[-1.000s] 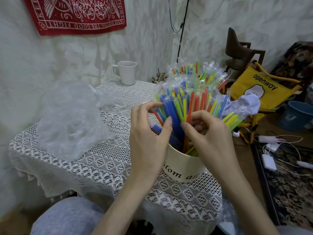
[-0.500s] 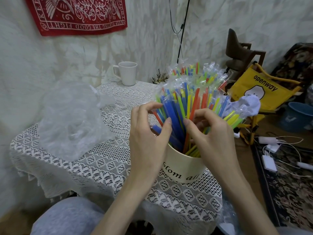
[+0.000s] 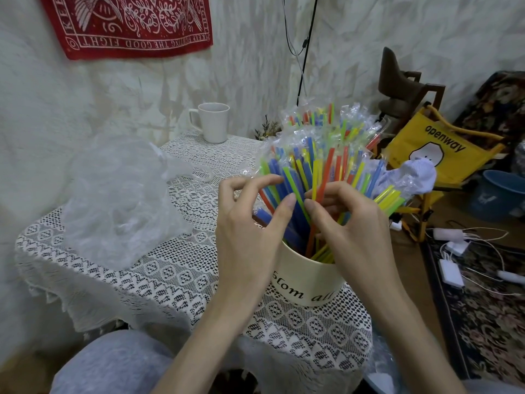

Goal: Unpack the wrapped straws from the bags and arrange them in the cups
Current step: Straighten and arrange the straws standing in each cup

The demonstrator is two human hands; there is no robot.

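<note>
Pale, textured walls (image 3: 397,38) meeting at a far corner, hung far left with a red patterned cloth (image 3: 127,24), black cables (image 3: 305,52) trailing down the corner, and to the right a dark wooden chair (image 3: 397,89), a yellow "openway" bag (image 3: 443,149), a blue tub (image 3: 497,194) and a floral rug (image 3: 488,317) strewn with white chargers (image 3: 451,271).

Two cups (image 3: 305,282) (image 3: 213,122), two hands (image 3: 250,223) (image 3: 352,226), one crumpled bag (image 3: 119,194) (straws (image 3: 318,166) beyond counting)

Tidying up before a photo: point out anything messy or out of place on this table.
The crumpled clear bags lie heaped on the lace tablecloth at the left. The wrapped straws fan out unevenly from the cream cup, some leaning far right. The white mug at the back stands upright.
</note>
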